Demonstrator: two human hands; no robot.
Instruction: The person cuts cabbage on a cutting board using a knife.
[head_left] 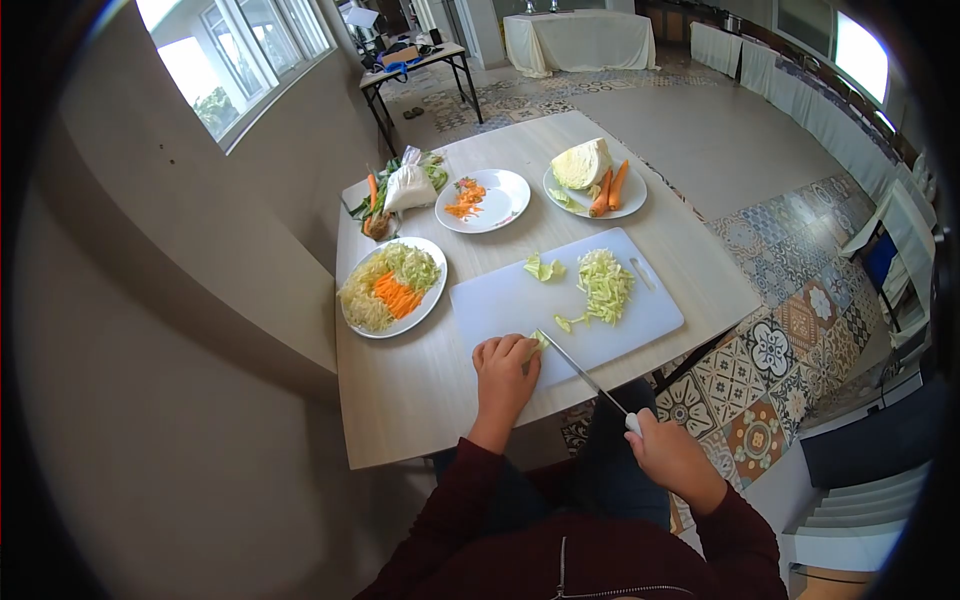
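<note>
My right hand [672, 453] is closed around the white handle of a knife [583, 372]. Its blade points up and left, the tip by a small piece of cabbage [540, 340] near the front edge of the white cutting board [500, 310]. With bent fingers, my left hand [507, 372] presses that cabbage piece down on the board; most of the piece is hidden under the fingertips. A pile of chopped cabbage [605, 288] lies on the board's right half. Left of the pile sits a loose cabbage leaf piece [544, 267].
At the table's left is a plate [436, 290] of shredded vegetables. Behind the board stand a plate [508, 215] with carrot pieces and a plate [636, 203] holding a cut cabbage [582, 163] and carrots [610, 190]. A white plastic bag [410, 188] rests among vegetables at the back left.
</note>
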